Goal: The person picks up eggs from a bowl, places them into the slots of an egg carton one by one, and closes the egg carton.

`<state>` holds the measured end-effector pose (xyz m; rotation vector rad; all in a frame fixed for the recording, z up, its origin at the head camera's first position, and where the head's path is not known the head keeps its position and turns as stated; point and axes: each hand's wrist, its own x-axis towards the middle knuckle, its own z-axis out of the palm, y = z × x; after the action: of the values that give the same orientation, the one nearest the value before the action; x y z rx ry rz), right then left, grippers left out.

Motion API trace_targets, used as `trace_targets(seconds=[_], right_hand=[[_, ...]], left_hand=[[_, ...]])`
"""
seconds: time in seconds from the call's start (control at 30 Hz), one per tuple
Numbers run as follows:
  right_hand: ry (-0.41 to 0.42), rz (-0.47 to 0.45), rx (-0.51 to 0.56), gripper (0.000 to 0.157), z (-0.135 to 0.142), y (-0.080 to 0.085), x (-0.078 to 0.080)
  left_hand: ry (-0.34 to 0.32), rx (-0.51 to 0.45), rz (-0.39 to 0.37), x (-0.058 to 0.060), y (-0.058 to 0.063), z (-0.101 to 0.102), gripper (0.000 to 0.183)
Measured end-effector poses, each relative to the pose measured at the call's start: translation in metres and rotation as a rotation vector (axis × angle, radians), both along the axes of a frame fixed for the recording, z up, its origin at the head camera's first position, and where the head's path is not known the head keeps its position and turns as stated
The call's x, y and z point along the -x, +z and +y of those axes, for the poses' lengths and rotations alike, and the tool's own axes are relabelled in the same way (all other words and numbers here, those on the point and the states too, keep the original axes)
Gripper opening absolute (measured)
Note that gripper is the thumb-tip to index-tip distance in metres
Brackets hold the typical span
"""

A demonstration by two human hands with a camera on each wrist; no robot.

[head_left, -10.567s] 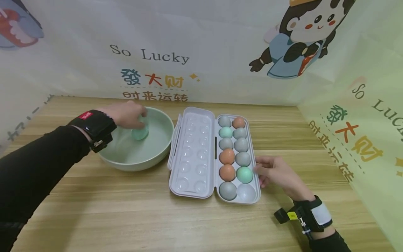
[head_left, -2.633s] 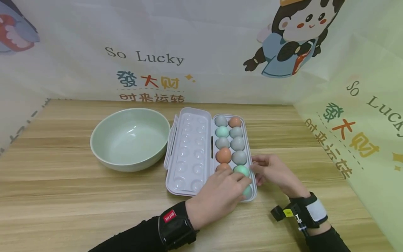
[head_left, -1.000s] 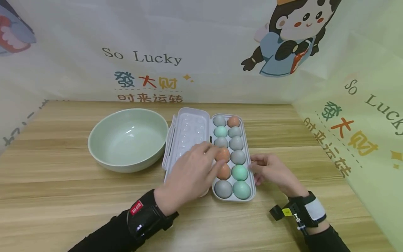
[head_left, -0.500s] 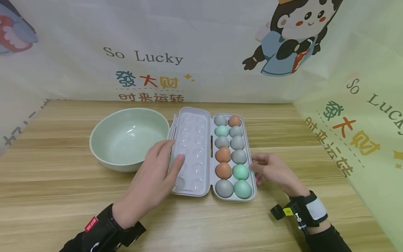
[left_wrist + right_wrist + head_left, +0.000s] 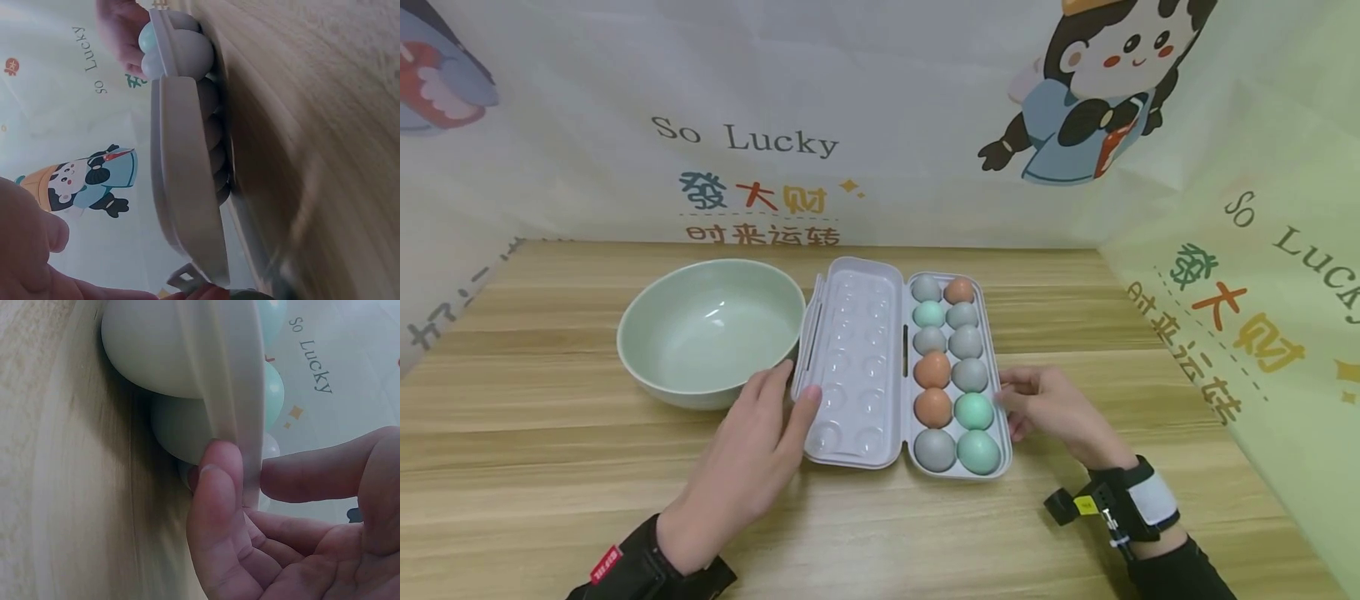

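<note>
A pale lilac egg box (image 5: pixel 1006 468) lies unfolded on the table, its dimpled lid (image 5: pixel 859 358) flat to the left. Grey eggs (image 5: pixel 935 451), brown eggs (image 5: pixel 933 408) and green eggs (image 5: pixel 977 452) fill both rows of cups. My left hand (image 5: pixel 737 467) is at the lid's outer left edge, its fingers extended; in the left wrist view the fingertips (image 5: pixel 212 294) reach the latch end while the thumb (image 5: pixel 57 234) stays apart from the lid. My right hand (image 5: pixel 1060 417) pinches the tray's right rim (image 5: pixel 245 394) between thumb and fingers.
A light green bowl (image 5: pixel 707 333) with nothing in it stands left of the lid, close against its edge. The wood-grain table (image 5: pixel 880 550) ends at printed sheets (image 5: pixel 910 125) hung behind and on both sides.
A green egg came from the bowl into the front right cup. My left hand then withdrew left from the eggs to the lid's outer edge. My right hand kept its hold.
</note>
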<state>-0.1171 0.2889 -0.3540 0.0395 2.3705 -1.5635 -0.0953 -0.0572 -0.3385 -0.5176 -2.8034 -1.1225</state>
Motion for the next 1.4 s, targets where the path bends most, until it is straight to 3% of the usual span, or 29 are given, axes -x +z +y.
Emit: trace_targets(seconds=[0.27,0.47,1.1,1.4], right_hand=[[0.000,0.000,0.000,0.041,0.001,-0.001,0.000],[0.000,0.005,-0.003,0.042,0.000,0.000,0.000],[0.008,0.010,-0.001,0.041,0.000,0.000,0.000],[0.008,-0.013,0.020,0.043,0.002,-0.001,0.001]], left_hand=[[-0.041,-0.030,-0.024,0.001,-0.011,0.002,0.068],[-0.055,-0.036,-0.035,0.002,-0.013,0.003,0.072],[-0.083,-0.067,0.016,-0.001,0.000,0.011,0.075],[-0.138,-0.083,0.118,-0.004,0.004,0.018,0.067]])
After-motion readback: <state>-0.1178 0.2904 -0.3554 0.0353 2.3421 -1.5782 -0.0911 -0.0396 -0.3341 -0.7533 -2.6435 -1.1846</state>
